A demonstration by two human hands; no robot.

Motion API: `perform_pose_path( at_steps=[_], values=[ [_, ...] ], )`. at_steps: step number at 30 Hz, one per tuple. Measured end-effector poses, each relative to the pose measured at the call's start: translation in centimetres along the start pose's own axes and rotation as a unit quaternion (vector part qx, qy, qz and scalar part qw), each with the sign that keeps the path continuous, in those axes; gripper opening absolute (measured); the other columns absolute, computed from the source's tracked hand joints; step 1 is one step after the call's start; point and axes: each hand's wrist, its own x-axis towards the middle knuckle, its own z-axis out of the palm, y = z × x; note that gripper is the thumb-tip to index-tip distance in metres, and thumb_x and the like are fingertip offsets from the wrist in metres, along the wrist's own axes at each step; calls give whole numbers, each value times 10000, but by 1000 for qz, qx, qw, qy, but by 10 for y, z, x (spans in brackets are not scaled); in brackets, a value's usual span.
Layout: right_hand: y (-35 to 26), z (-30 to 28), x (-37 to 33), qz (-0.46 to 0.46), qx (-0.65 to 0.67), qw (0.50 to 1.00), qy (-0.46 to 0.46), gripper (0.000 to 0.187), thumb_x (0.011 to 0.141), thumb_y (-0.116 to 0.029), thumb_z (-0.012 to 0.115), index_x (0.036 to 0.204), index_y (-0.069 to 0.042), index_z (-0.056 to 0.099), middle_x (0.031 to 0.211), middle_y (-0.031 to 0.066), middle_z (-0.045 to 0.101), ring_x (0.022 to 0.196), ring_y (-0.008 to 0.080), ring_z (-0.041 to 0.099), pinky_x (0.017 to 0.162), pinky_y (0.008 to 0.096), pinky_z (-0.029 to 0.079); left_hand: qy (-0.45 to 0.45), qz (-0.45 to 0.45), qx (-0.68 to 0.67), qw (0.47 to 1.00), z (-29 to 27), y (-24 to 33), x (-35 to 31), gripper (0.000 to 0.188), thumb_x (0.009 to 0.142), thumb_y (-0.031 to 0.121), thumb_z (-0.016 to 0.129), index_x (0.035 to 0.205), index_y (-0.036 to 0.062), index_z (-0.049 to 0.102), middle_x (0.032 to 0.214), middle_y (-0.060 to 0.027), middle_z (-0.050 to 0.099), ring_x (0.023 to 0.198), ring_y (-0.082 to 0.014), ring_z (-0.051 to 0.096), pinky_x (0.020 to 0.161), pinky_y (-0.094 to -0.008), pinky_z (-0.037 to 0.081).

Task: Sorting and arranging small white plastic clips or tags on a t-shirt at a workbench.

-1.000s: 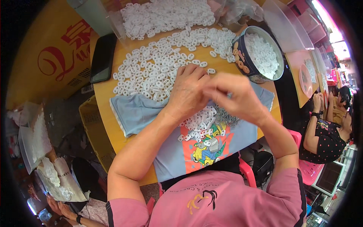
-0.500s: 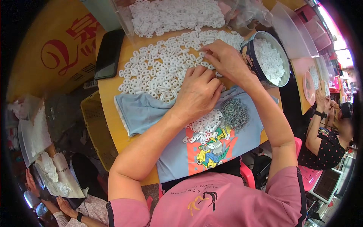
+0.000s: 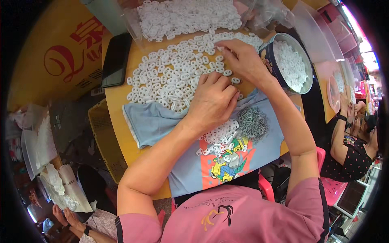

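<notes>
Many small white oval plastic pieces with two holes (image 3: 170,77) are spread over the wooden table. My left hand (image 3: 214,97) is curled palm down at their near edge; its fingertips are hidden, so what they hold cannot be made out. Further back, my right hand (image 3: 247,60) reaches in among the pieces, a white plastic piece (image 3: 220,48) at its thumb and fingertips. Below my left hand, a light blue printed cloth (image 3: 188,170) bears a small heap of white parts (image 3: 221,135) and a pile of grey metal screws (image 3: 253,122).
A round tin (image 3: 274,60) full of white pieces stands right of my right hand. Behind lies a clear bin (image 3: 129,20) heaped with more pieces. A black phone (image 3: 116,60) lies at the table's left edge, above a yellow crate (image 3: 107,141). Other people work at both sides.
My right hand has moved slightly up and away, its fingertips now further back among the pieces. My left hand has stayed almost in place.
</notes>
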Motion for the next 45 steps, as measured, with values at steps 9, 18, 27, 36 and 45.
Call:
perform_pose_path(
  at_steps=[9, 18, 27, 36, 45],
  values=[
    [2, 2, -2, -49, -39, 998, -27, 245, 1000, -90, 644, 1224, -64, 740, 998, 153, 688, 937, 360, 679, 824, 421, 536, 3, -4, 5, 1000, -1, 0, 0, 111, 867, 138, 739, 861, 34, 699, 960, -110, 648, 1010, -314, 588, 912, -466, 452],
    [-9, 1, -5, -35, -44, 998, -11, 213, 988, -104, 676, 1182, -49, 743, 1021, 152, 687, 933, 358, 679, 808, 424, 535, 8, -4, -10, 1000, -1, 0, 0, 87, 853, 109, 750, 893, 51, 698, 948, -94, 630, 1004, -313, 587, 892, -460, 447],
    [-9, 12, 14, -30, -88, 996, 11, 204, 988, -143, 681, 1151, -45, 755, 1032, 159, 705, 946, 372, 678, 817, 431, 536, 20, 4, -16, 1000, 2, -1, 0, 122, 851, 147, 746, 860, 34, 698, 928, -102, 643, 992, -308, 589, 899, -456, 441],
    [-1, 10, 18, -11, -64, 998, 18, 218, 993, -155, 667, 1172, -79, 767, 1084, 155, 717, 1001, 368, 690, 841, 418, 544, 16, 3, -11, 1000, 1, -1, 1, 115, 851, 149, 738, 837, 40, 704, 920, -109, 636, 985, -307, 590, 898, -456, 448],
    [-3, 18, 35, -47, -166, 985, 24, 168, 964, -244, 735, 1105, -169, 787, 1032, 71, 675, 920, 332, 705, 769, 435, 559, 4, -6, -14, 1000, -1, 0, 0, 87, 862, 102, 744, 920, 45, 713, 977, -92, 660, 1026, -311, 600, 920, -459, 459]
  ],
)
